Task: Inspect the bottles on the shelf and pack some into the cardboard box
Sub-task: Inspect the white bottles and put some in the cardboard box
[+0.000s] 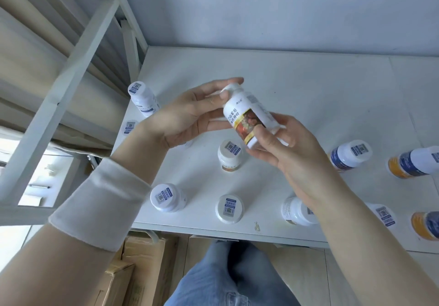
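Note:
I hold a white bottle (247, 113) with an orange and brown label tilted above the white shelf (308, 87). My left hand (187, 113) grips its cap end with thumb and fingers. My right hand (285, 148) holds its bottom end. Several white bottles with QR-code stickers on their caps stand on the shelf below, among them one under the held bottle (230, 154), one at the front left (167, 197) and one at the front middle (229, 208). A cardboard box (142, 265) sits on the floor under the shelf's front left.
Blue-and-orange labelled bottles (349, 156) (413, 163) lie toward the right of the shelf. A white shelf frame (66, 68) rises at the left. A grey wall (285, 8) backs the shelf. My jeans-clad legs (228, 274) are below its front edge.

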The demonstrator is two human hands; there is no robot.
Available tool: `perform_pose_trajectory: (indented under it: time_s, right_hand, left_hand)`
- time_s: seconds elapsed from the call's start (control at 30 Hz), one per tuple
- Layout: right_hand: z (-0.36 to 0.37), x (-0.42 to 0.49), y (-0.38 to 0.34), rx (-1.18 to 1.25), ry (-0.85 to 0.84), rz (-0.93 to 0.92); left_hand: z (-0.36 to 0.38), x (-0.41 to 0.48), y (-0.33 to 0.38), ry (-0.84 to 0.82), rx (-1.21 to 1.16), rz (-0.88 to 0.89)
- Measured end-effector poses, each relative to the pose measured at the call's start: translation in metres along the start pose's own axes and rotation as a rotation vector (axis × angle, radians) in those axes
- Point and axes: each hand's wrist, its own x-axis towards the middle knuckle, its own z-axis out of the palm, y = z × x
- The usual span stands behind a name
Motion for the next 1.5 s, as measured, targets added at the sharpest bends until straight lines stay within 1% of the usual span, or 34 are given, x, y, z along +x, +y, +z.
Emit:
perform_pose_trajectory:
  time_s: [0.03,0.07,0.17,0.2,0.23,0.33,0.37,0.43,0.5,0.53,0.6,0.67,0.7,0.77,0.83,0.87,0.93,1.03,1.2,1.3,1.33,1.4,1.5]
  right_hand:
    - [0.000,-0.003,0.001,0.047,-0.006,0.006]
    - [0.001,-0.006,0.003,0.040,-0.004,-0.027]
    - [0.002,-0.013,0.010,-0.160,0.032,-0.260]
    - [0.002,-0.016,0.014,-0.190,0.029,-0.315]
    - [0.002,-0.019,0.016,-0.178,0.021,-0.332]
    - [0.001,-0.026,0.017,0.025,0.003,-0.182]
    - [-0.001,-0.028,0.018,0.053,-0.004,-0.156]
    - [-0.004,-0.032,0.020,-0.023,0.007,-0.223]
    - [-0.002,-0.037,0.020,-0.122,0.004,-0.320]
    - [-0.002,-0.039,0.022,-0.129,0.001,-0.333]
    - [-0.001,-0.041,0.021,-0.072,0.013,-0.277]
    - [-0.005,-0.042,0.020,0.013,0.004,-0.184]
    - [-0.007,-0.043,0.020,0.020,-0.007,-0.168]
    - [-0.008,-0.046,0.019,-0.020,-0.013,-0.226]
    - [-0.005,-0.049,0.020,-0.078,-0.025,-0.311]
    - [-0.003,-0.050,0.022,-0.083,-0.028,-0.321]
    - [-0.002,-0.050,0.023,-0.034,0.008,-0.259]
    - [-0.005,-0.048,0.023,-0.006,0.041,-0.146]
    - [-0.006,-0.043,0.024,0.002,0.050,-0.127]
    - [-0.003,-0.036,0.024,-0.016,0.108,-0.103]
    - [-0.001,-0.034,0.022,-0.058,0.151,-0.117]
    - [0.006,-0.030,0.016,-0.230,0.261,-0.192]
    - [0.018,-0.023,0.007,-0.557,0.394,-0.399]
  left_hand:
    - [0.001,-0.005,0.000,-0.016,0.010,0.051]
    - [0.003,-0.011,-0.001,-0.016,0.027,0.085]
    - [0.013,-0.024,-0.008,0.070,0.099,0.145]
    - [0.017,-0.028,-0.011,0.106,0.115,0.175]
    - [0.019,-0.033,-0.014,0.127,0.116,0.209]
    - [0.024,-0.047,-0.025,0.082,0.070,0.285]
    - [0.025,-0.051,-0.029,0.056,0.067,0.287]
    - [0.026,-0.056,-0.037,0.063,0.075,0.247]
    - [0.027,-0.058,-0.042,0.124,0.079,0.209]
    - [0.027,-0.058,-0.043,0.148,0.082,0.212]
    - [0.027,-0.060,-0.043,0.152,0.070,0.255]
    - [0.026,-0.064,-0.041,0.099,0.040,0.310]
    - [0.025,-0.066,-0.041,0.070,0.039,0.317]
    - [0.025,-0.068,-0.041,0.064,0.058,0.270]
    - [0.026,-0.069,-0.042,0.115,0.061,0.221]
    - [0.026,-0.069,-0.042,0.142,0.062,0.223]
    - [0.025,-0.070,-0.042,0.153,0.058,0.255]
    - [0.023,-0.071,-0.043,0.110,0.042,0.278]
    - [0.024,-0.065,-0.038,0.188,0.021,0.190]
    - [0.022,-0.054,-0.033,0.222,-0.008,0.125]
    - [0.022,-0.049,-0.032,0.224,-0.024,0.088]
    - [0.019,-0.037,-0.032,0.216,-0.096,0.015]
    - [0.019,-0.022,-0.032,0.187,-0.318,-0.089]
